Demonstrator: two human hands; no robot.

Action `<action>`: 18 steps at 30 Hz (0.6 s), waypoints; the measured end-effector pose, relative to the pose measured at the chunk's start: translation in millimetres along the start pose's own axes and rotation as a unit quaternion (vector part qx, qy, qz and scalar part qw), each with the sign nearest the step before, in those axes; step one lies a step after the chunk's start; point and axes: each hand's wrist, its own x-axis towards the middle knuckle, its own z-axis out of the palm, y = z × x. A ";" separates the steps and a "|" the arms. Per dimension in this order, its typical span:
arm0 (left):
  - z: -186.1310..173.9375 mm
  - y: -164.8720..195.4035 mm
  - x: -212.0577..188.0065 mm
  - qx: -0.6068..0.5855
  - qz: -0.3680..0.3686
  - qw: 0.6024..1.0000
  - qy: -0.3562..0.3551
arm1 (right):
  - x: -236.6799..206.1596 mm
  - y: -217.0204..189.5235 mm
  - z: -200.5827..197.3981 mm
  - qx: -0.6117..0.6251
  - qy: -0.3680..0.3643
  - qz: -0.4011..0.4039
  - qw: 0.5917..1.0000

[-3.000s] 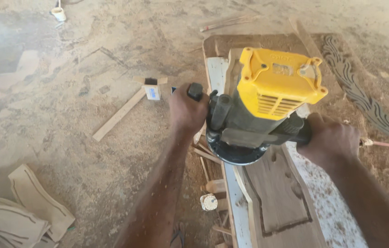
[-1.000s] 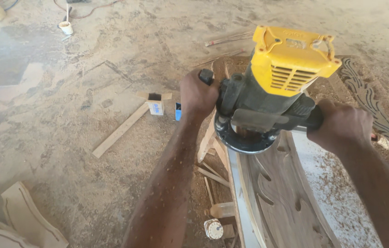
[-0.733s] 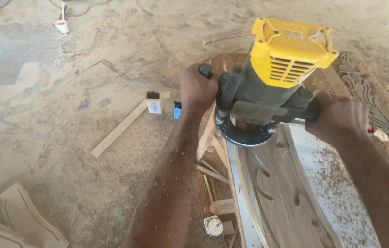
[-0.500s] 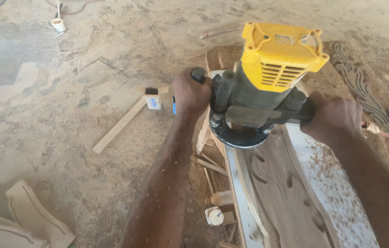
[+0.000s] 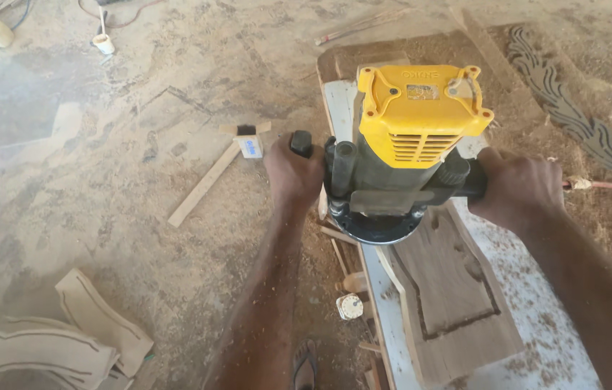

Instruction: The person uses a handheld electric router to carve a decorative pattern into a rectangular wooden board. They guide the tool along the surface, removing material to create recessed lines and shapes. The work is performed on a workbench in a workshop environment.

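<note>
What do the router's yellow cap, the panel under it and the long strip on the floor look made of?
Yellow cap: likely moulded plastic, matte, with vent slots and screw holes. Panel: wood, brown, unfinished, with visible grain and a routed groove. Strip: pale bare wood, sawn and dusty. Both hands, left and right, grip the router's dark side handles.

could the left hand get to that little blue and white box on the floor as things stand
Probably yes, but not freely: the left hand is shut on the router handle. The small box lies just to its left on the sawdust floor, with nothing between them.
</note>
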 end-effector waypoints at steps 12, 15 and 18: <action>-0.7 31.0 -31.4 0.037 -0.070 0.996 -0.033 | -28.2 26.1 -10.9 0.002 -0.058 0.015 0.998; 0.5 28.2 -34.2 0.042 -0.076 0.995 -0.044 | -31.5 28.3 -8.3 -0.010 -0.061 0.009 0.998; 2.3 23.2 -31.1 0.048 -0.066 0.996 -0.038 | -32.2 28.5 -8.2 -0.004 -0.048 0.004 0.999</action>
